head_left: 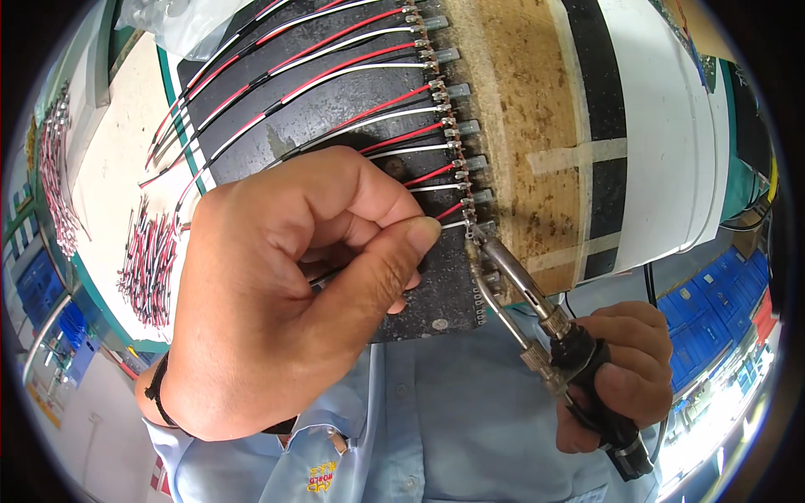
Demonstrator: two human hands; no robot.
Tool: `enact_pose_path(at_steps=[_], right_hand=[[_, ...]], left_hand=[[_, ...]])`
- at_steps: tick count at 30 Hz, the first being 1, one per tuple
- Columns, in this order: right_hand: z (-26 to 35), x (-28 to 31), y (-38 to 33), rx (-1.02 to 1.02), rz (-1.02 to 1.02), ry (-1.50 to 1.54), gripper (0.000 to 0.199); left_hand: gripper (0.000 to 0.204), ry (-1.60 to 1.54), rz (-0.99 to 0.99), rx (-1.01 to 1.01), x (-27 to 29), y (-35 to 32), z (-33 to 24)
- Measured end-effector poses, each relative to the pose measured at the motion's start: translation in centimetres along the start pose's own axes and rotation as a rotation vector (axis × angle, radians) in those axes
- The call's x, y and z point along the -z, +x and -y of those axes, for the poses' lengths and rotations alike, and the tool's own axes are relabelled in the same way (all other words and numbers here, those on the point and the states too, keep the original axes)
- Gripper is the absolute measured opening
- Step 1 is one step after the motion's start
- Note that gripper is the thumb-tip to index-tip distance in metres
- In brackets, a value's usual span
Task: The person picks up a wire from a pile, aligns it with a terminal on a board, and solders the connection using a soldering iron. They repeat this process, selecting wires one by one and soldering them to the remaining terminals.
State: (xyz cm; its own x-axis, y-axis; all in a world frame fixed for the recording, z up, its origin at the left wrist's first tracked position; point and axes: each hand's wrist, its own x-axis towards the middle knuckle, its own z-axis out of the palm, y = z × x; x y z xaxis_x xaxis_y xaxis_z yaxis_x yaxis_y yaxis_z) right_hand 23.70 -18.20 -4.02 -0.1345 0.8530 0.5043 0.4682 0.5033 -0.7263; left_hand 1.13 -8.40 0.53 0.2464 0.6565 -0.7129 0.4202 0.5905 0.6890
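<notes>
My left hand (pixel 277 285) is closed in a pinch on a white wire (pixel 454 225), just short of a small metal terminal at the row's near end. A red wire (pixel 451 210) runs beside it. In my right hand (pixel 629 369) is a soldering iron (pixel 524 281) with a thin solder feed tube (pixel 503 317) alongside; its tip meets the terminal by the white wire's end. Red and white wires fan leftward across a black plate (pixel 335 105) from a row of small grey components (pixel 459 90) along its right edge. My left fingers hide part of the wires.
Right of the row lies a stained tan board (pixel 537 109), with a black strip (pixel 599 75) and a white sheet (pixel 671 142) beyond. Wire bundles (pixel 149 272) rest at the left, below a clear plastic bag (pixel 180 25). Blue bins (pixel 708 314) stand lower right.
</notes>
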Motion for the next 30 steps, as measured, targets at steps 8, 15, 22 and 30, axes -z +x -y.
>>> enact_pose_path(at_steps=[8,15,22,30], right_hand=[[0.1,0.2,0.1,-0.036,0.011,0.029,0.044],[0.1,0.5,-0.1,-0.066,0.042,0.054,0.044],[0.6,0.2,-0.1,-0.100,-0.040,0.005,0.039],[-2.3,0.9,0.4,0.055,-0.024,0.085,0.059]], left_hand=[[0.010,-0.033,-0.036,-0.047,-0.3,0.0,0.4],[0.010,-0.028,-0.041,-0.043,-0.4,0.0,0.4],[0.010,0.001,-0.057,-0.129,-0.4,-0.1,1.0],[0.010,0.032,-0.056,-0.078,-0.5,-0.3,0.5]])
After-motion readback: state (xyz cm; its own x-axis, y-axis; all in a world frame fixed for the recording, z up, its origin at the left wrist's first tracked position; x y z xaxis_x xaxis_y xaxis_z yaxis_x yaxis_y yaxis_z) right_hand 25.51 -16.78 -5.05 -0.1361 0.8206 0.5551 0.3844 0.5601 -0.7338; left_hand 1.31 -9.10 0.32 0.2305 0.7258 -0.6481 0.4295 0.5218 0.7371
